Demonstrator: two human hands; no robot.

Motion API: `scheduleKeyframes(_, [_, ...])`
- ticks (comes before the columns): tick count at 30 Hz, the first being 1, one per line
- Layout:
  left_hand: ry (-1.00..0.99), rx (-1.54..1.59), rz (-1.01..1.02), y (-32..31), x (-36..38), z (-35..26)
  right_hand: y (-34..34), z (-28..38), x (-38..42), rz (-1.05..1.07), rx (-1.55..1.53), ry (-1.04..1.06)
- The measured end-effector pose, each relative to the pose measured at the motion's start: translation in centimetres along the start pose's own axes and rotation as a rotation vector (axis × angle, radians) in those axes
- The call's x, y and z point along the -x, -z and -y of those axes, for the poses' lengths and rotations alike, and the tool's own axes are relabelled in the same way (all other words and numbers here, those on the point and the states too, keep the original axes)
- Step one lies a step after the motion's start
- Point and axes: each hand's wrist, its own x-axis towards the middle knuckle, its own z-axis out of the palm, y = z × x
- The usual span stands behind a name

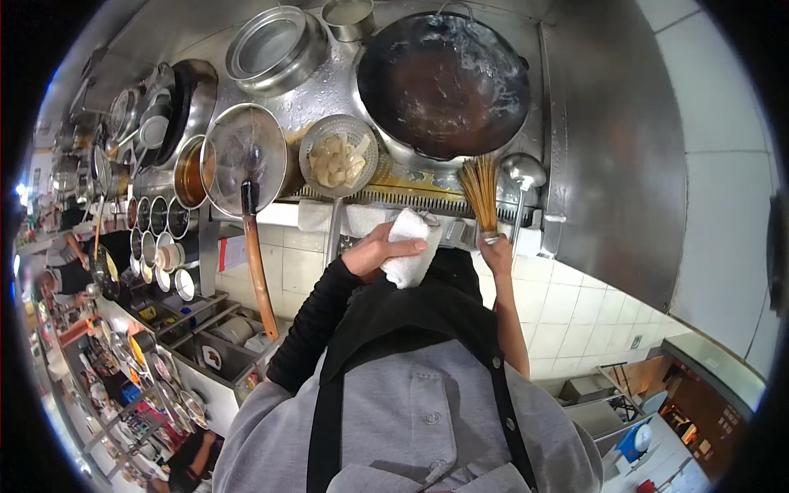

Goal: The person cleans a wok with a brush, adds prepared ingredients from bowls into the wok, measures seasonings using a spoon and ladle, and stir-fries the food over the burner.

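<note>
A folded white towel is gripped in my left hand, close in front of my apron. My right hand is closed round the lower end of a bamboo wok brush, its bristles pointing up toward the stove. The bristle tips are near the front rim of a large dark wok, which looks wet inside. A steel ladle lies just right of the brush. Left of the wok rests a perforated skimmer holding pale slices of food.
A wire strainer with a long wooden handle juts out at left. Behind it stand a steel pot and a smaller container. Several seasoning tins sit further left. A steel wall panel bounds the right. Other people work at far left.
</note>
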Motion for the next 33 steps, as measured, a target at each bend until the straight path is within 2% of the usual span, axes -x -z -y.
scheduleKeyframes(3, [-0.090,-0.099,0.010,1.4,-0.7,1.4,-0.8,-3.0,-1.9,0.352,-0.722,-0.203])
scheduleKeyframes(4, [-0.082,-0.049,0.007,2.0,-0.7,2.0,4.1,0.8,0.6,0.449,-1.092,-0.430])
scheduleKeyframes(5, [-0.062,0.017,-0.034,2.1,-0.2,2.2,5.9,1.3,1.8,0.482,-1.213,-0.484])
scheduleKeyframes(7, [-0.022,0.137,-0.109,2.1,0.8,2.1,9.5,3.2,4.8,0.340,-1.302,-0.389])
scheduleKeyframes(9, [0.013,0.204,-0.115,3.4,0.9,3.4,14.3,7.7,6.6,0.196,-1.237,-0.313])
scheduleKeyframes(11, [0.061,0.269,-0.073,4.3,1.1,4.5,16.0,10.8,5.5,0.053,-0.997,-0.069])
scheduleKeyframes(14, [0.086,0.325,-0.001,5.1,0.2,6.0,18.6,16.0,1.2,0.004,-0.524,0.168])
scheduleKeyframes(15, [0.076,0.318,0.017,5.4,-0.1,6.4,19.2,18.3,0.0,-0.011,-0.538,0.160])
scheduleKeyframes(17, [0.106,0.337,0.019,5.1,0.4,5.8,18.0,20.5,-4.7,-0.142,-0.432,0.385])
scheduleKeyframes(18, [0.107,0.334,0.013,5.0,0.6,5.6,16.5,20.5,-8.1,-0.263,-0.301,0.612])
scheduleKeyframes(19, [0.105,0.325,0.009,5.1,0.9,5.2,15.7,21.2,-10.8,-0.083,-0.244,0.404])
scheduleKeyframes(20, [0.107,0.308,0.003,5.6,1.1,5.4,14.2,21.3,-14.3,-0.106,-0.160,0.426])
scheduleKeyframes(21, [0.030,0.299,-0.018,6.0,1.1,6.1,13.4,22.1,-17.5,-0.186,-0.116,0.445])
scheduleKeyframes(22, [0.041,0.318,-0.021,6.3,1.3,6.3,12.4,23.0,-21.0,-0.290,-0.085,0.458])
scheduleKeyframes(25, [0.047,0.425,-0.076,6.3,1.7,5.6,9.6,28.8,-25.7,-0.327,-0.237,0.389])
scheduleKeyframes(26, [0.039,0.458,-0.101,6.1,1.5,5.1,9.2,31.0,-24.0,-0.346,-0.259,0.369])
scheduleKeyframes(28, [0.040,0.491,-0.166,5.8,1.5,5.4,4.7,31.4,-22.2,-0.306,-0.570,0.457])
scheduleKeyframes(29, [0.006,0.443,-0.206,5.9,0.9,5.8,6.0,31.7,-18.6,-0.149,-0.540,0.353])
scheduleKeyframes(30, [-0.029,0.397,-0.249,5.8,0.4,6.2,5.6,30.2,-16.7,-0.081,-0.578,0.392])
scheduleKeyframes(32, [-0.073,0.362,-0.323,5.3,-0.1,5.5,6.7,25.6,-14.2,-0.011,-0.287,0.537])
scheduleKeyframes(33, [-0.079,0.320,-0.339,5.6,-0.7,5.0,9.8,24.2,-13.1,0.036,-0.108,0.505])
